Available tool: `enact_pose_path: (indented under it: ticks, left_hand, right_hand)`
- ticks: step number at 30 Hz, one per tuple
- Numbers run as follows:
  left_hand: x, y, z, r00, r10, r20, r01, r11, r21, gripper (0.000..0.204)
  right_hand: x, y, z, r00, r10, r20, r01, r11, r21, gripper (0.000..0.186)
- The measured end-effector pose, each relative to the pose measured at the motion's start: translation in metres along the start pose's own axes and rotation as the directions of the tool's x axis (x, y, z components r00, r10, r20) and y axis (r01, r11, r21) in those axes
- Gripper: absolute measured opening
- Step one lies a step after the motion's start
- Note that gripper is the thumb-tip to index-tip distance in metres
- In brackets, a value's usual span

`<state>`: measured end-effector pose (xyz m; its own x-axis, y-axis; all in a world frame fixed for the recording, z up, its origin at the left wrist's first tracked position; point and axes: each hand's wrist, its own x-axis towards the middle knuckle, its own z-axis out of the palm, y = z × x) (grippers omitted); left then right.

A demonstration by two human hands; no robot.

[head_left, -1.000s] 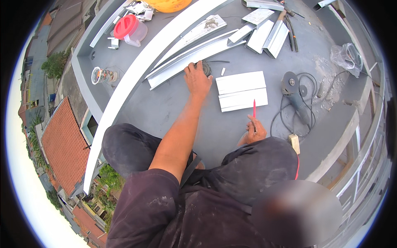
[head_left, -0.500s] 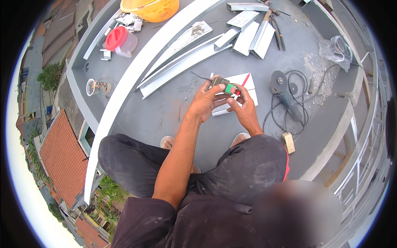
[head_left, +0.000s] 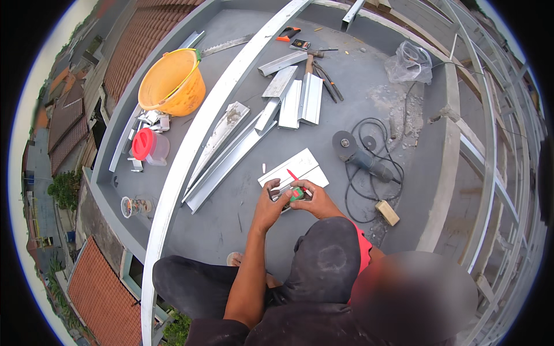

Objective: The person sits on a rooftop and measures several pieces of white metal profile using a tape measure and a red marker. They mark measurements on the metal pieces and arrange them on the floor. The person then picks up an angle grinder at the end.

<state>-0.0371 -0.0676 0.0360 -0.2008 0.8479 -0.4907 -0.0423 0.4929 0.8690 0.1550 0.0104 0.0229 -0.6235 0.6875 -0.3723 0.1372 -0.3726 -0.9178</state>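
Between my two hands is a small tape measure (head_left: 297, 194) with a green and red face and a dark body. My left hand (head_left: 266, 210) is closed on it from the left, thumb against the green face. My right hand (head_left: 318, 203) grips its other side, and a slim red pencil or marker (head_left: 292, 173) sticks up from those fingers. Just beyond, partly covered by my hands, lies a white metal channel piece (head_left: 306, 163) on the grey floor. A short white stick (head_left: 264, 168) rests beside it.
An angle grinder (head_left: 363, 158) with coiled cable lies right, near a yellowish block (head_left: 387, 213). Cut metal profiles (head_left: 291, 104) and pliers (head_left: 330, 83) lie ahead. A long curved white beam (head_left: 196, 132) crosses left, before an orange bucket (head_left: 173, 83) and red-lidded tub (head_left: 151, 145).
My view has tilted up, showing more of the far floor. My hands have drawn back toward my knees, and the tape measure has turned in them.
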Motion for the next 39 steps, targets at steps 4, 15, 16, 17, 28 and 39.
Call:
enact_pose_path:
  ticks: [4,15,16,17,28,39]
  left_hand:
    - [0.000,0.002,-0.007,0.998,0.060,0.036,-0.063,0.995,0.079,0.073]
    - [-0.012,-0.003,-0.027,0.998,-0.017,0.068,0.009,0.993,0.119,0.057]
    - [-0.010,-0.007,-0.033,0.998,0.001,0.056,-0.009,0.991,0.134,0.059]
    - [-0.007,-0.011,-0.042,0.999,-0.036,0.010,0.033,0.978,0.204,0.057]
    - [0.051,-0.040,-0.108,0.987,-0.039,-0.158,0.141,0.686,0.714,0.042]
    - [0.083,-0.030,-0.091,0.978,-0.105,-0.180,0.209,0.518,0.830,0.030]
  right_hand:
    - [0.005,-0.008,0.020,0.993,-0.108,-0.041,0.103,0.989,-0.103,0.070]
    - [0.011,-0.014,0.004,0.992,0.075,0.098,-0.079,0.996,0.038,0.033]
    - [0.015,-0.017,0.002,0.995,0.071,0.075,-0.075,0.996,0.042,0.031]
    - [0.020,-0.020,-0.001,0.996,0.069,0.052,-0.071,0.996,0.046,0.029]
    - [0.124,0.003,-0.050,0.879,-0.388,-0.276,0.079,0.691,-0.718,0.027]
    - [0.063,-0.024,-0.040,0.740,-0.608,-0.287,0.137,0.554,-0.821,0.049]
